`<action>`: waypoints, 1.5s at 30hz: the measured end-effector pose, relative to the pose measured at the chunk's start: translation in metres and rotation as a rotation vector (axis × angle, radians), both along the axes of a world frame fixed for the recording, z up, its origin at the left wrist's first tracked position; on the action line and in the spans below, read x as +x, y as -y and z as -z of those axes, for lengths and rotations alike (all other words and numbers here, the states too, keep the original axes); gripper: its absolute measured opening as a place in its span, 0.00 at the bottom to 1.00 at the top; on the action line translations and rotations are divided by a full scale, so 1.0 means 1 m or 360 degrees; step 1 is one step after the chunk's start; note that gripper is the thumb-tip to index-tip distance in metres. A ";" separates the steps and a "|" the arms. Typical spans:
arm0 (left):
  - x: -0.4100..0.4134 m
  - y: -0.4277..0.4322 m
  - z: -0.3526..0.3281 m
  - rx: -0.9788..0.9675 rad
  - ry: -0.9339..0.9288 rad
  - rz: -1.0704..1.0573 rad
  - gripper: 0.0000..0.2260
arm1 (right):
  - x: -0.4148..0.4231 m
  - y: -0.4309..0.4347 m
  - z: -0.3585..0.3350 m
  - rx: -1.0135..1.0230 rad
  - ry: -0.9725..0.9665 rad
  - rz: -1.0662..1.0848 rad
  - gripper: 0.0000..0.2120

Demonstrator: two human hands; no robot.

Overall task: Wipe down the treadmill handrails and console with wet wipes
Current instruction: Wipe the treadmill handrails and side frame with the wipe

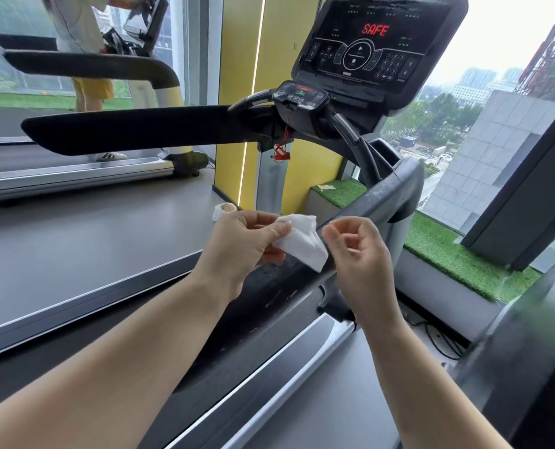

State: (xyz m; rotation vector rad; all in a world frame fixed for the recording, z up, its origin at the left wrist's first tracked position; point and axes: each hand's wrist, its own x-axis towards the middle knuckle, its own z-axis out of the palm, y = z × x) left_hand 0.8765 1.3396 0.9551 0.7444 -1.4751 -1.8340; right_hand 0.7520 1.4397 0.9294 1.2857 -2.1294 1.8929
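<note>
**Wipe held over the near handrail, not yet pressed to it**

A white wet wipe [302, 241] is pinched between the thumb and fingers of the left hand [247, 241], just above the near handrail [389, 189]. The wipe is crumpled rather than spread flat. The right hand [357, 251] is held just beside it with its fingers curled inward. Whether its fingertips have hold of the wipe's edge cannot be told.

Damp streaks are seen on the rail beneath the hands. The far handrail [133, 129] and the console [376, 43], which shows the word SAFE in red, appear dry and are judged still to be done.

Several risks are judged from here:

- The wipe is gripped by a small part only, so it could be dropped onto the treadmill deck if it is opened out carelessly.
- If it is used bunched up, little of its surface would meet the rail, and patches could be missed.
- At the console, keys could be pressed by a firm wipe, and moisture could be squeezed around the buttons.
- The red safety clip [282, 155] hanging below the small control panel [300, 95] could be snagged and pulled loose by a passing hand.
</note>
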 end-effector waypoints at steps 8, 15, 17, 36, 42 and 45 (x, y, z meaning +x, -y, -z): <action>0.003 -0.005 -0.003 -0.0346 0.0050 0.0209 0.14 | 0.012 0.000 -0.009 0.0047 -0.0113 -0.0154 0.09; -0.001 -0.003 0.007 -0.0448 0.0024 0.0171 0.19 | 0.014 -0.004 -0.011 -0.0068 0.1111 -0.0567 0.08; -0.002 -0.003 0.007 -0.0400 0.0032 0.0165 0.13 | 0.015 -0.004 -0.011 -0.0064 0.1210 -0.0620 0.06; -0.002 0.003 0.007 -0.0740 0.0356 0.0357 0.06 | 0.002 -0.005 -0.028 0.0107 -0.0206 -0.0059 0.08; 0.013 0.021 -0.004 -0.0027 0.0182 0.0912 0.27 | -0.009 -0.017 -0.050 0.0045 0.1104 -0.0830 0.05; 0.014 0.010 -0.010 0.0125 0.0116 0.0939 0.21 | -0.015 -0.018 -0.042 -0.0011 0.1505 -0.0968 0.18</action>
